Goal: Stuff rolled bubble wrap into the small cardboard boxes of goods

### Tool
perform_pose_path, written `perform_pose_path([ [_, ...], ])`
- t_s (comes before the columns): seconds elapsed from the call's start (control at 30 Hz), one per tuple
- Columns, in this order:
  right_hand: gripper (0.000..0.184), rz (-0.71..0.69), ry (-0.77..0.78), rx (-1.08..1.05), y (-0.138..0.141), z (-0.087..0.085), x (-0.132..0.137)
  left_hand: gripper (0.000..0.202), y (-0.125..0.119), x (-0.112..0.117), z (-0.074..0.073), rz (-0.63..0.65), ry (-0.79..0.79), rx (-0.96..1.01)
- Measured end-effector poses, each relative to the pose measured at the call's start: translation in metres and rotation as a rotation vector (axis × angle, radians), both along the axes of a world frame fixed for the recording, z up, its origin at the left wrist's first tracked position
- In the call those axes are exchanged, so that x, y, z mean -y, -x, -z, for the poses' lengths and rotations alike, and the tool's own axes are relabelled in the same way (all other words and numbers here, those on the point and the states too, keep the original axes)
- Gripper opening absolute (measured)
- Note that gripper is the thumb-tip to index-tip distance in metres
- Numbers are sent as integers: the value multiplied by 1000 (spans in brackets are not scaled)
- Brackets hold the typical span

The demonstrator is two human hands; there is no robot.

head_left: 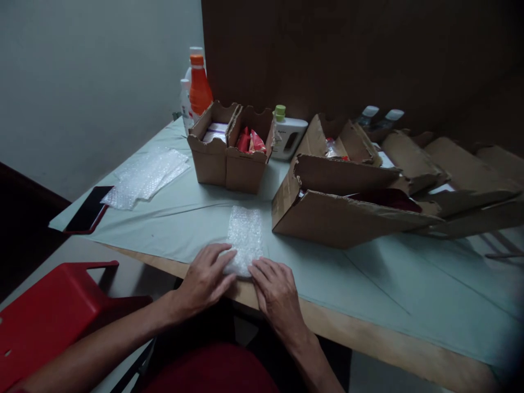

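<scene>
A strip of clear bubble wrap (245, 234) lies at the table's front edge, its near end thicker, as if folded or rolled; whether anything is inside I cannot tell. At its lower left side, my left hand (208, 270) grips the near end with bent fingers and thumb. The fingers of my right hand (276, 286) press together over the lower right corner, with the thumb low by the table edge. More sheets of bubble wrap (147, 172) lie piled at the left.
Two small cardboard boxes (227, 169) stand behind the wrap; a larger cardboard box (347, 218) and several others are to the right. An orange bottle (200, 90) and a white jug (290, 136) stand behind. Left are a phone (88, 210) and a red stool (61, 305).
</scene>
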State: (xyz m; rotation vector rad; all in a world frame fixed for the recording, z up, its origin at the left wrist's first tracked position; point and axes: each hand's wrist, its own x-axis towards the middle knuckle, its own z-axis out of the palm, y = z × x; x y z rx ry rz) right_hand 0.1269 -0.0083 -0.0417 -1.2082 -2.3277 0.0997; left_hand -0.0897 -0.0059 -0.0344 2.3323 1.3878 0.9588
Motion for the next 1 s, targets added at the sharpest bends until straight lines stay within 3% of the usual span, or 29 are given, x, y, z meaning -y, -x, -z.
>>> perform_pose_path([
  [0.1,26,-28,127,-25,0,-13,2,34,3,11,2,140,-15,-48],
  [0.2,24,-29,243,-78,-1,-20,-1,31,2,7,4,148,117,2],
  [0.27,24,33,207,-125,-2,-19,-4,32,-1,-3,6,88,183,21],
  [0.37,26,150,34,-144,-4,-15,-4,33,-7,-22,8,4,204,-50],
  [0.43,26,135,-18,-107,-4,-10,-3,31,-12,-32,9,-24,192,-135],
  [0.57,26,43,30,-51,-3,-3,-5,23,-13,-34,7,-36,85,-145],
  [0.67,25,53,78,-105,-3,-3,-10,23,-4,-24,3,69,11,-43],
  [0.8,23,53,205,-166,-7,-8,-10,23,4,-17,2,204,79,-28],
  [1.0,28,154,42,-128,-7,-7,-5,26,-8,-44,10,60,66,-126],
])
